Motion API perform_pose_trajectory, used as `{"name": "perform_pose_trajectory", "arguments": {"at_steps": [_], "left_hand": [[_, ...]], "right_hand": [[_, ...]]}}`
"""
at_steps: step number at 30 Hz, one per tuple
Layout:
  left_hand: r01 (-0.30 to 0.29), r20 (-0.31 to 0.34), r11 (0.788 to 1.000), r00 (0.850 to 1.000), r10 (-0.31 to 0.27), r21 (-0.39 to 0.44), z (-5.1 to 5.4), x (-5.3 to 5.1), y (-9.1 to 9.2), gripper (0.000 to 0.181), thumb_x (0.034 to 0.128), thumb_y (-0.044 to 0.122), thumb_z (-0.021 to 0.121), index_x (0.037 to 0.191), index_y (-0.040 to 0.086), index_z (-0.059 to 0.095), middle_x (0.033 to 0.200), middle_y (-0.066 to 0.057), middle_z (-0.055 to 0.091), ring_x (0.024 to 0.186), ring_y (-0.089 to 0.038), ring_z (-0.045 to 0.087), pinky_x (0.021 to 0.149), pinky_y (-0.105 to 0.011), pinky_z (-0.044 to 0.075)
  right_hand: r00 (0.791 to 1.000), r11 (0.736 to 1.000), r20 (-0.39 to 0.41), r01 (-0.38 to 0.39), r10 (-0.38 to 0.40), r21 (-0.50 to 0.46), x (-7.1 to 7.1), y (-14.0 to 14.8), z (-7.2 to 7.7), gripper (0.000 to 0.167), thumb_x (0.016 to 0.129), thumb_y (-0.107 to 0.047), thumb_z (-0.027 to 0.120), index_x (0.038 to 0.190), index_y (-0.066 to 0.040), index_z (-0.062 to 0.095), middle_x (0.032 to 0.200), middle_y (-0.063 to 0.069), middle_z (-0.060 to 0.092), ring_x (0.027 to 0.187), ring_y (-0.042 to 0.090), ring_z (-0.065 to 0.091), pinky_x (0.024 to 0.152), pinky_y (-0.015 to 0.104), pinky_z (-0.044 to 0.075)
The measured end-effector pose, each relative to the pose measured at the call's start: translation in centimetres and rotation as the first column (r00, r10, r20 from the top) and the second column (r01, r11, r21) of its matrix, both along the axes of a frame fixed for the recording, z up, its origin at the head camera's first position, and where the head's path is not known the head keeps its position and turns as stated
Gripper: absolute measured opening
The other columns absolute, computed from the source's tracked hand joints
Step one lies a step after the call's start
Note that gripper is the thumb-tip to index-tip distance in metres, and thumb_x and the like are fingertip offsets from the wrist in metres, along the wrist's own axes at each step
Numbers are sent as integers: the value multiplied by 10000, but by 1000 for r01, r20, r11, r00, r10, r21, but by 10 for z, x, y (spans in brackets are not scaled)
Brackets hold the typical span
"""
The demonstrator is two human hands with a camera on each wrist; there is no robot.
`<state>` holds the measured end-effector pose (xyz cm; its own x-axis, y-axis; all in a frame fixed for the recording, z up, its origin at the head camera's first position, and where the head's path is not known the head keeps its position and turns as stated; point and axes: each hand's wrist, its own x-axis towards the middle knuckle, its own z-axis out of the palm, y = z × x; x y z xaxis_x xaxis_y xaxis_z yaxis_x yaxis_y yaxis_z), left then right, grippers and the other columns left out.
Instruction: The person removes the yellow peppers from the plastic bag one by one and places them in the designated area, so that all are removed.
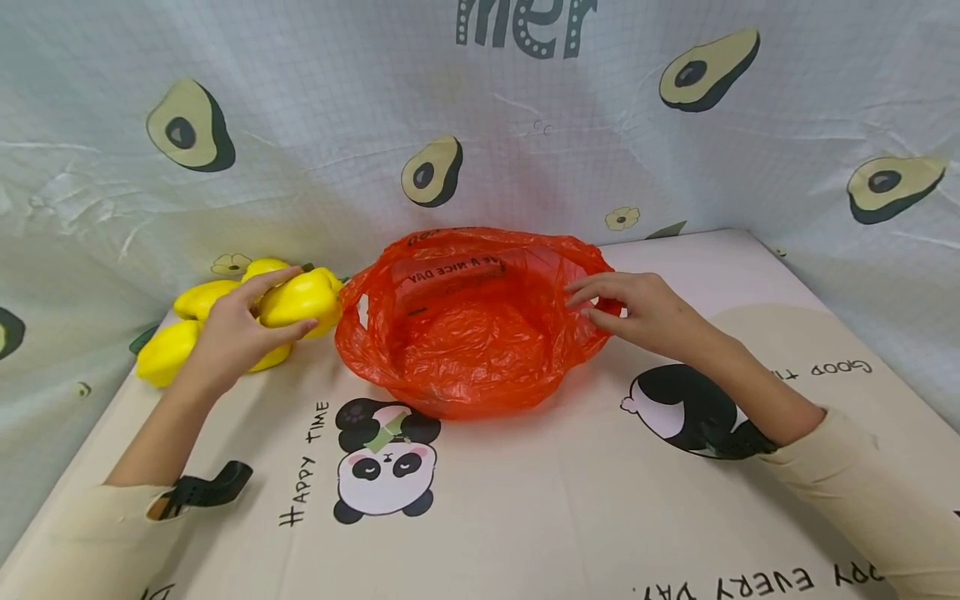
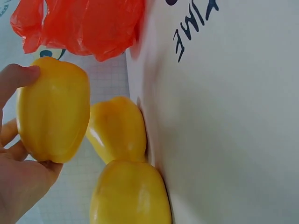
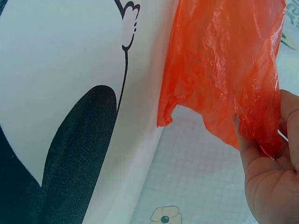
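My left hand (image 1: 236,333) grips a yellow bell pepper (image 1: 303,302) between thumb and fingers, just left of the red plastic bag (image 1: 472,396). In the left wrist view this pepper (image 2: 55,112) is raised off the table. Several more yellow peppers (image 1: 167,353) lie clustered behind and beside that hand, partly hidden by it. The bag stands on the table with its mouth spread wide, its inside visible. At the bag's right rim, my right hand (image 1: 648,308) pinches the thin plastic; the right wrist view shows the bag's edge (image 3: 259,107) between thumb and fingers.
A pale table cover (image 1: 517,508) with printed pandas and lettering lies under everything. Behind the bag hangs a white sheet (image 1: 315,108) with avocado prints. A black strap (image 1: 217,487) sticks out from the left wrist.
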<state>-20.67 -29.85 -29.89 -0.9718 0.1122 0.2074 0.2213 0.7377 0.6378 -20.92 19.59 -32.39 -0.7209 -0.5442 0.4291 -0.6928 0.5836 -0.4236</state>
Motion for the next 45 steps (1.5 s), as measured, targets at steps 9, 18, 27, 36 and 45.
{"name": "perform_pose_trajectory", "arguments": {"at_steps": [9,18,27,36,45], "left_hand": [[31,26,999,999,-30,-39,-4,-4,0,773,839,310,854,1500,113,507,1491,-178,502,1266,-391,441,1059,-593,380],[28,63,983,998,-16,-181,-9,-13,-6,794,794,398,875,1456,91,561,1413,-250,554,1231,-424,496,1019,-608,429],[137,39,952,991,-131,-275,-14,-18,-3,733,810,255,875,1429,20,560,1388,-259,572,1201,-426,504,1035,-650,407],[178,15,939,983,-182,-295,-14,-19,1,730,832,142,848,1444,-52,500,1413,-291,538,1278,-472,483,1087,-661,362],[166,42,935,986,-161,-313,-13,-22,-1,685,847,146,836,1437,-23,531,1374,-281,572,1071,-394,519,933,-555,479]], "right_hand": [[1000,1000,-5,-4,4,9,-1,-1,1,217,938,-35,708,1121,-137,765,1242,47,712,804,99,617,622,216,504],[1000,1000,3,-3,3,21,-1,-1,2,212,944,-44,704,1119,-146,767,1247,50,712,847,108,638,648,220,507],[1000,1000,2,-8,8,20,-2,-1,1,213,946,-38,698,1119,-142,766,1241,60,713,866,126,656,643,219,512],[1000,1000,-8,-4,4,20,0,0,-1,201,949,-46,695,1110,-143,766,1233,58,715,835,120,640,627,228,502],[1000,1000,8,1,-1,14,0,0,-2,203,948,-37,694,1107,-140,768,1232,62,716,901,150,664,647,222,514]]}}
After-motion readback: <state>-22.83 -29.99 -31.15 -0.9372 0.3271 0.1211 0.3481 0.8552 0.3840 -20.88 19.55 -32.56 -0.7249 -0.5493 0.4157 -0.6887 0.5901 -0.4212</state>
